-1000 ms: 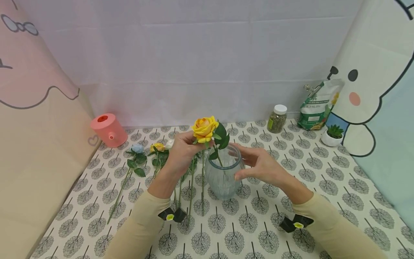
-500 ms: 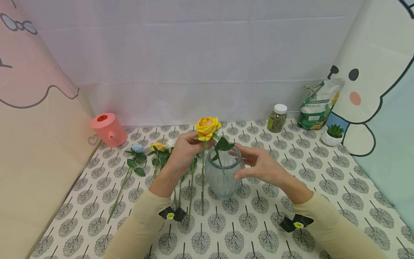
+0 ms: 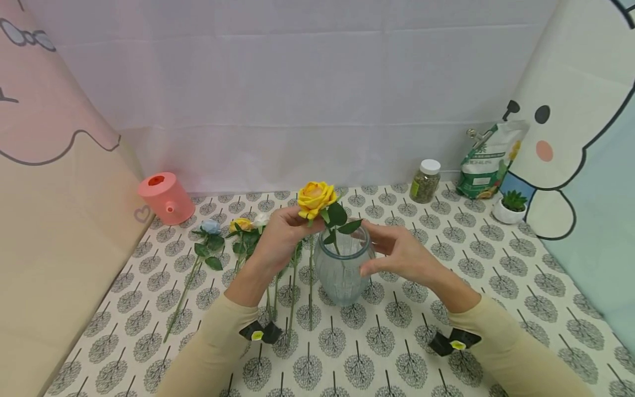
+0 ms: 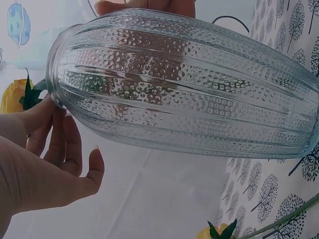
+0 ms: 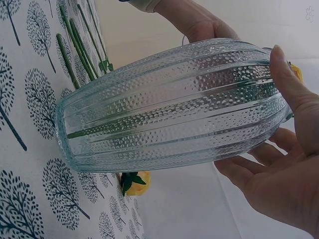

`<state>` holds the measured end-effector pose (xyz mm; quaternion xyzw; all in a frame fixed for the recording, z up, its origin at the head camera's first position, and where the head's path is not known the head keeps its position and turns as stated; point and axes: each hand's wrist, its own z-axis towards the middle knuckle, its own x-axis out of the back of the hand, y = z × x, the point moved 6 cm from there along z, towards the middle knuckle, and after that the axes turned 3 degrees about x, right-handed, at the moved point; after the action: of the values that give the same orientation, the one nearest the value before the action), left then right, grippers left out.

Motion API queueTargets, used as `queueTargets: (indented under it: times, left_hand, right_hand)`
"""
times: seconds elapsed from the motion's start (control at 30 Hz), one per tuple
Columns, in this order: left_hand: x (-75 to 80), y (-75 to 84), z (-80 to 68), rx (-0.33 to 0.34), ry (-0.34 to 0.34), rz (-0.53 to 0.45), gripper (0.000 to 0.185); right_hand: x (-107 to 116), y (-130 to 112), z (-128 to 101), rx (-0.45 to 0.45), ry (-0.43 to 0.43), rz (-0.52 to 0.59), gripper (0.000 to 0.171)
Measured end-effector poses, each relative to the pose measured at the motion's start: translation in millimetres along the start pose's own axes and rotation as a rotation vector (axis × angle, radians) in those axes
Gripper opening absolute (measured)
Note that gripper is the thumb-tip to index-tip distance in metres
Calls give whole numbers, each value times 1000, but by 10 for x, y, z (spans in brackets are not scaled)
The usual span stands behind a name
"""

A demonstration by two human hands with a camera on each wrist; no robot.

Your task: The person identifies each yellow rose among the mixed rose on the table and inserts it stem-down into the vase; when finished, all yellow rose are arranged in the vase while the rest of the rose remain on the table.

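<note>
My left hand [image 3: 280, 240] pinches a yellow rose [image 3: 316, 199] just under its bloom, at the left of the vase's mouth. The rose's green stem runs down inside a clear bluish glass vase [image 3: 342, 281], and its lower end shows through the ribbed, dimpled glass near the base in the right wrist view. Dark green leaves [image 3: 337, 215] stand over the rim. Upright on the cloth, the vase is held near its top by my right hand [image 3: 402, 253], thumb on the near side and fingers round the far side. In the left wrist view, the left fingertips [image 4: 59, 107] are right at the rim.
Left of the vase lie a blue rose [image 3: 210, 227], a yellow rose [image 3: 241, 224], a white rose [image 3: 260, 220] and several stems. A pink watering can [image 3: 171, 201] stands back left. Back right are a lidded jar [image 3: 425, 184], a clipped bag [image 3: 488, 165] and a potted succulent [image 3: 510, 209].
The yellow rose has turned a little in the left hand, its leaves swinging right and lower over the vase's mouth. The right hand and the vase have stayed in place.
</note>
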<state>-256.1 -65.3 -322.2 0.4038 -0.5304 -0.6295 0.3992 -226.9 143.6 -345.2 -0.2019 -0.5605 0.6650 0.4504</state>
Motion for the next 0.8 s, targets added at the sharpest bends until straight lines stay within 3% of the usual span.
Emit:
queueTargets:
  times: [0.23,0.33,0.5,0.8]
  left_hand:
    - [114,-17,-38,8,16,44,37]
    - [218,-26,-56,18,54,70,32]
    - [556,-7,-115,27,172,137,28]
    - [1259,70,-187,-47,407,250,29]
  right_hand:
    - [1,12,-4,-15,1,0,100]
    - [0,15,-5,-17,5,0,101]
    - [-7,10,-2,2,2,2,96]
    - [3,1,-7,-11,5,-4,99]
